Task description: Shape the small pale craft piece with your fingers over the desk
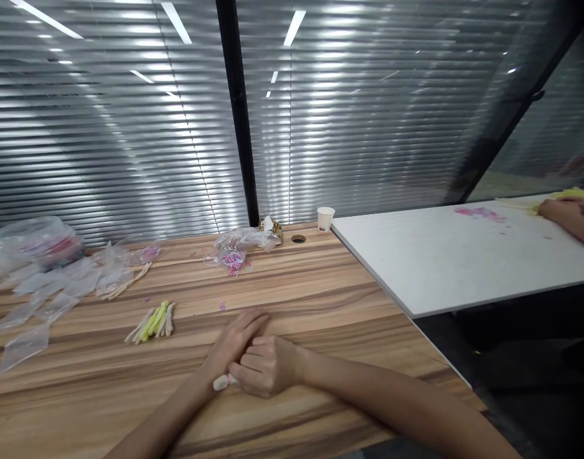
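Observation:
A whitish, soft-looking strip end [222, 382] with a touch of pink on it sticks out of my right hand [268, 366]. That hand is closed in a fist, knuckles up, low over the wooden table. My left hand [235, 338] lies against it on the far side, fingers stretched out side by side and slightly blurred. Its thumb and palm are hidden, partly behind the right fist. Left of my hands lies a small bundle of cream and yellow strips [154, 323], gathered side by side.
Clear plastic bags [38, 245] and flat film pieces [27, 346] cover the left side, with cream strips [129, 282] beside them. A bag of pink bits [233, 260] and a paper cup [325, 218] stand farther back. Another person's hands [562, 210] work at the white table [416, 261].

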Demonstrator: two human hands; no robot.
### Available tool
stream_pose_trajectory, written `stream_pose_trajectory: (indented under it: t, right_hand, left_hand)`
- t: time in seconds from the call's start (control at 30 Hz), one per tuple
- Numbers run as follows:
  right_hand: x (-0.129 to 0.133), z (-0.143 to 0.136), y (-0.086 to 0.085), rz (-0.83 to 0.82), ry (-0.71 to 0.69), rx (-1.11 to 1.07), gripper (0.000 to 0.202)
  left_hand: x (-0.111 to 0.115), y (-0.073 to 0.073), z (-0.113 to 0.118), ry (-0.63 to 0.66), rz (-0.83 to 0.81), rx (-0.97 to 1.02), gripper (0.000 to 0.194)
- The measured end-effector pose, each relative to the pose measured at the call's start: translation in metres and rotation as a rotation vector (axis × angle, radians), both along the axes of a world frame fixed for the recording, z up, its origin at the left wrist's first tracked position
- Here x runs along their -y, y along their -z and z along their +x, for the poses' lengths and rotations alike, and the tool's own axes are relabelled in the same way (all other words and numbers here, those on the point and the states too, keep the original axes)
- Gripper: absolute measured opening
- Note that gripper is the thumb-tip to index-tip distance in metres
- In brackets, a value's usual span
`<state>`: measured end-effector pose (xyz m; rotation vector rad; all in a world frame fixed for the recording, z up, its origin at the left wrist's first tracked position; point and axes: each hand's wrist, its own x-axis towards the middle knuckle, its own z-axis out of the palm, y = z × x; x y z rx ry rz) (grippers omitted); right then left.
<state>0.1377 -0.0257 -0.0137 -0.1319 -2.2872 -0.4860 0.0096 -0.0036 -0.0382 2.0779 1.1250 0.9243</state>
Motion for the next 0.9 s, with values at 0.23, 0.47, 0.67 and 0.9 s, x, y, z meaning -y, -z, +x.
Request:
stream_pose_trajectory:
  t: [0.23,0.47,0.67,0.9]
  right_hand:
    - [-0.003,0.004,0.006,-0.317,0.128,-0.102,0.024]
    - [-0.017,0.009,0.001,-1.071,0.221,-0.46,0.033]
    - [-0.029,0.006,0.011,-1.468,0.142,-0.64,0.044]
    - [-0.028,0.005,0.015,-1.471,0.094,-0.685,0.034]
  left_hand:
    - [-0.014,-0.019,-0.027,0.087,0.187,-0.201,0.022]
    - [-0.011,-0.021,-0.027,0.001,0.19,-0.201,0.021]
    - [-0.016,-0.022,-0.03,-0.032,0.12,-0.074,0.019]
    - [-0.022,-0.013,-0.034,-0.045,0.015,0.039,0.022]
